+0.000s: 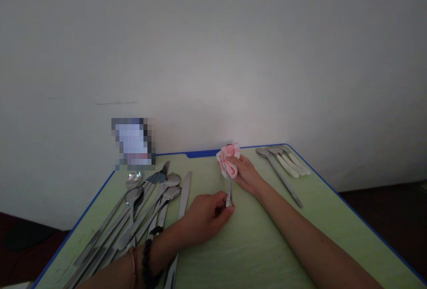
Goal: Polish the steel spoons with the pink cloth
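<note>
My left hand (pixel 213 217) is closed, pinching the lower end of a metal cutlery handle (pixel 228 191) that points away from me. A pink-and-white checked cloth (pixel 229 157) is folded around the far part of that piece, so its head is hidden and I cannot tell its kind. My right hand (pixel 246 174) is closed on the cloth, thumb on top. Left of my left hand lies a table knife (pixel 185 193), partly under my forearm. Beside it, a heap of spoons (pixel 134 196) and other metal cutlery spreads toward the near left.
On the right of the green table (pixel 260 253) lie a long-handled metal spoon (pixel 282 177) and several white-handled pieces of cutlery (pixel 288 166). A blurred-out device with a bright screen (pixel 133 142) stands at the back left. The pale wall (pixel 213 57) rises behind the table's blue edge.
</note>
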`<act>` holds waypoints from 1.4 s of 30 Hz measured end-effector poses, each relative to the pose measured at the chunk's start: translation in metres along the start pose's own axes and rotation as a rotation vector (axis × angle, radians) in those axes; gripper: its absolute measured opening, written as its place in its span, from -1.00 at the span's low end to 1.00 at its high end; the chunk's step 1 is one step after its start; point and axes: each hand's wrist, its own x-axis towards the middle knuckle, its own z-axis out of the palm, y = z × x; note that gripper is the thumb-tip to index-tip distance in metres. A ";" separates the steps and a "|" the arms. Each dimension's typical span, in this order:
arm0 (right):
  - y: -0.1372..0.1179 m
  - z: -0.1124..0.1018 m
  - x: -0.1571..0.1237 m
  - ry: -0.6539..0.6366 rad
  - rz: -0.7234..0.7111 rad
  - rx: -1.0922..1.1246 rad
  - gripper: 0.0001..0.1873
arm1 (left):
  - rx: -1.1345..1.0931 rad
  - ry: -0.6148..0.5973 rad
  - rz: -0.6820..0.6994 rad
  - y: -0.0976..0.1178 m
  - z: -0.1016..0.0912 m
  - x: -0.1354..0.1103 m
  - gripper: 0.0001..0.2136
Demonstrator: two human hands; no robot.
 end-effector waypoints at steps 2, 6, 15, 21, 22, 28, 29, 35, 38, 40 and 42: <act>0.001 0.000 0.001 0.001 -0.009 0.006 -0.81 | -0.004 0.005 -0.004 0.000 0.000 0.000 -0.84; 0.001 0.000 0.001 0.000 -0.015 0.028 -0.78 | 0.013 -0.002 0.003 0.000 0.000 0.000 -0.85; -0.002 0.002 -0.002 -0.075 0.005 -0.021 -0.73 | 0.071 -0.028 0.025 0.001 -0.002 0.000 -0.85; -0.002 0.003 -0.003 -0.062 0.001 -0.031 -0.73 | 0.107 -0.026 0.039 0.002 -0.002 -0.001 -0.85; -0.002 0.003 -0.003 -0.059 0.007 -0.030 -0.74 | 0.109 -0.024 0.045 0.002 -0.002 -0.001 -0.86; -0.002 0.003 -0.004 -0.067 0.028 -0.046 -0.74 | 0.126 -0.016 0.045 0.002 -0.001 0.000 -0.85; -0.002 0.002 -0.004 -0.071 0.031 -0.052 -0.75 | 0.123 -0.019 0.045 0.002 -0.001 0.000 -0.85; 0.000 0.000 -0.003 -0.083 0.034 -0.038 -0.74 | 0.109 -0.020 0.033 0.004 -0.001 -0.001 -0.85; 0.001 -0.001 -0.002 -0.074 0.030 -0.033 -0.73 | 0.104 -0.021 0.033 0.003 0.000 0.000 -0.85; 0.003 -0.001 -0.001 -0.057 0.015 -0.049 -0.73 | 0.091 -0.014 0.033 0.001 0.000 0.000 -0.84; 0.005 -0.001 0.001 -0.019 -0.021 -0.067 -0.71 | 0.049 -0.010 0.013 0.001 0.000 0.000 -0.82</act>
